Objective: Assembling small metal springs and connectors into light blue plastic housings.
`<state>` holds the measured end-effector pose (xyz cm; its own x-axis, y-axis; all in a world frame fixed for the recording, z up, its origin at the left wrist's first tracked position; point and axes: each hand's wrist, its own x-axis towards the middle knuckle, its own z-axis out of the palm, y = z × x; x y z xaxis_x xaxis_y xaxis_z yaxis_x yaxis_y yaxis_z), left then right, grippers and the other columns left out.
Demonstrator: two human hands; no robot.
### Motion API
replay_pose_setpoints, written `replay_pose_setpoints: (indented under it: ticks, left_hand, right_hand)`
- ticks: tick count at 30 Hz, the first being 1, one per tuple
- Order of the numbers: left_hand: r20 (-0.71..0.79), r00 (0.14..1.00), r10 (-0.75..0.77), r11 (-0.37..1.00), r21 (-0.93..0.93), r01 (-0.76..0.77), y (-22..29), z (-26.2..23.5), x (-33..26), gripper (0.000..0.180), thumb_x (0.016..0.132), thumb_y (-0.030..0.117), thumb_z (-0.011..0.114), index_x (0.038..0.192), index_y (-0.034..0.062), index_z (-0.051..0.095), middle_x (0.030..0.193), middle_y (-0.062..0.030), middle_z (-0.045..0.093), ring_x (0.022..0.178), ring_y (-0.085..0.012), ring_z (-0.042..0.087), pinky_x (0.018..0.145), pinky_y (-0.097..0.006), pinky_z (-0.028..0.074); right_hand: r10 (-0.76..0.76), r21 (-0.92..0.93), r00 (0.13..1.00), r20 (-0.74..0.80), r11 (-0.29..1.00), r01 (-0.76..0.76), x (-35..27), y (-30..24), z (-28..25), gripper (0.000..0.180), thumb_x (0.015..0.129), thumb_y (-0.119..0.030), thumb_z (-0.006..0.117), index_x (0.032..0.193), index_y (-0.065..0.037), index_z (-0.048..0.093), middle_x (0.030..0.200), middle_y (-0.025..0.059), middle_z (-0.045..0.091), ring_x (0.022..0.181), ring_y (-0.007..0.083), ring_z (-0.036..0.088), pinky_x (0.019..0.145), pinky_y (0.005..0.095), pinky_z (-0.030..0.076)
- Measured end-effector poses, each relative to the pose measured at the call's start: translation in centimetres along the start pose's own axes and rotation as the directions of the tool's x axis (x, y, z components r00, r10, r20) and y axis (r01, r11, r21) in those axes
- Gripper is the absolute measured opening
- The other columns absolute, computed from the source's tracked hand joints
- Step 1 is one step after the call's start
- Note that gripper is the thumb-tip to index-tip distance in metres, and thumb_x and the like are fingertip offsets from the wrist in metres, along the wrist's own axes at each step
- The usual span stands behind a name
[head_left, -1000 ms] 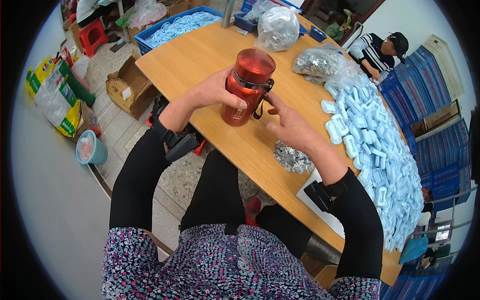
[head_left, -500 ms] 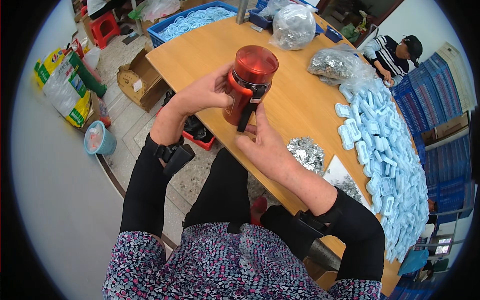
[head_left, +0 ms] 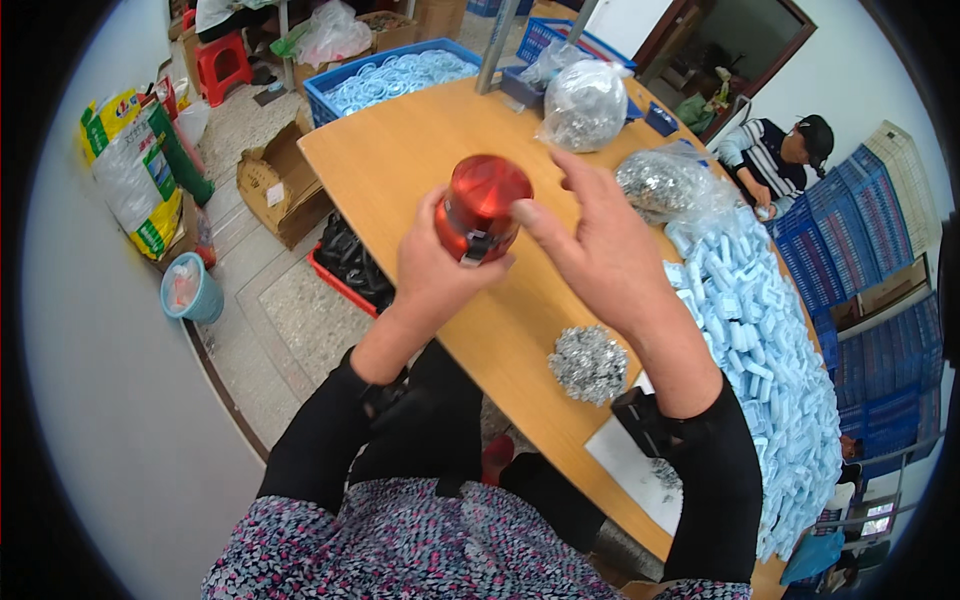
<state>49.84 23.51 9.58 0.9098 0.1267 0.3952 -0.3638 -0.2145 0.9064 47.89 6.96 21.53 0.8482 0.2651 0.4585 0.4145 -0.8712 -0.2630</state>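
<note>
- The left hand (head_left: 435,275) holds a red bottle (head_left: 480,210) up above the wooden counter (head_left: 420,160), its fingers clamped around the body from the left and underneath, thumb near the dark catch on the lid.
- The bottle is tipped toward the person, so its shiny red lid faces up at the camera; it is lifted clear of the counter, over the near edge.
- The right hand (head_left: 600,250) is just beside the bottle on its right, fingers spread apart and loosely extended, the thumb tip close to the lid; I cannot tell whether it touches.
- On the counter below the right wrist lies a small heap of silvery metal parts (head_left: 588,362), next to a white sheet (head_left: 635,470).
- A long heap of pale blue plastic pieces (head_left: 770,340) runs along the right side of the counter.
- Two clear bags of metal parts (head_left: 585,105) sit further back.
- A blue crate (head_left: 390,75) of pale rings stands at the far end.
- Another person (head_left: 775,160) sits at the far right corner.
</note>
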Motion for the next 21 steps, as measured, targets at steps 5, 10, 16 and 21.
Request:
replay_pose_setpoints:
  ticks: [5, 10, 16, 21]
  left_hand:
    - [0.063, 0.974, 0.22, 0.975, 0.02, -0.221, 2.4, -3.4, -2.3, 0.086, 0.06, 0.026, 0.091, 0.131, 0.0006, 0.049, 0.117, -0.0161, 0.063, 0.106, -0.0275, 0.065, 0.09, -0.036, 0.052]
    - [0.137, 0.978, 0.16, 0.963, 0.196, -0.185, 4.2, -8.5, -5.9, 0.087, 0.056, 0.027, 0.093, 0.127, 0.0013, 0.051, 0.12, -0.0148, 0.061, 0.108, -0.0273, 0.064, 0.092, -0.037, 0.05]
    - [0.101, 0.994, -0.038, 0.989, 0.147, 0.023, 3.6, -14.6, -12.6, 0.098, 0.051, 0.025, 0.095, 0.133, 0.0036, 0.046, 0.118, -0.0127, 0.063, 0.11, -0.0236, 0.063, 0.095, -0.037, 0.049]
    - [0.241, 0.958, -0.153, 0.988, 0.014, 0.155, 3.2, -17.7, -15.4, 0.089, 0.057, 0.017, 0.09, 0.133, 0.0043, 0.046, 0.122, -0.0102, 0.06, 0.113, -0.0208, 0.059, 0.097, -0.035, 0.048]
  right_hand:
    - [-0.12, -0.152, 0.991, 0.053, 0.98, 0.127, 1.3, -6.8, -2.1, 0.069, 0.085, -0.057, 0.065, 0.125, -0.001, 0.056, 0.108, 0.019, 0.064, 0.089, 0.037, 0.068, 0.077, 0.0436, 0.055]
    - [-0.2, -0.146, 0.973, 0.118, 0.965, 0.216, -0.9, -11.7, 0.0, 0.05, 0.084, -0.051, 0.067, 0.096, -0.003, 0.065, 0.087, 0.0148, 0.062, 0.067, 0.0324, 0.068, 0.057, 0.0427, 0.053]
    - [-0.463, 0.099, 0.879, 0.109, 0.885, 0.454, -4.2, -15.6, 2.8, 0.037, 0.083, -0.04, 0.068, 0.08, -0.005, 0.06, 0.074, 0.0119, 0.056, 0.053, 0.0288, 0.061, 0.047, 0.0398, 0.047]
    - [-0.663, 0.195, 0.699, 0.268, 0.748, 0.635, -5.4, -18.3, 3.0, 0.035, 0.082, -0.035, 0.069, 0.094, -0.004, 0.06, 0.088, 0.0125, 0.057, 0.072, 0.0294, 0.058, 0.065, 0.0403, 0.046]
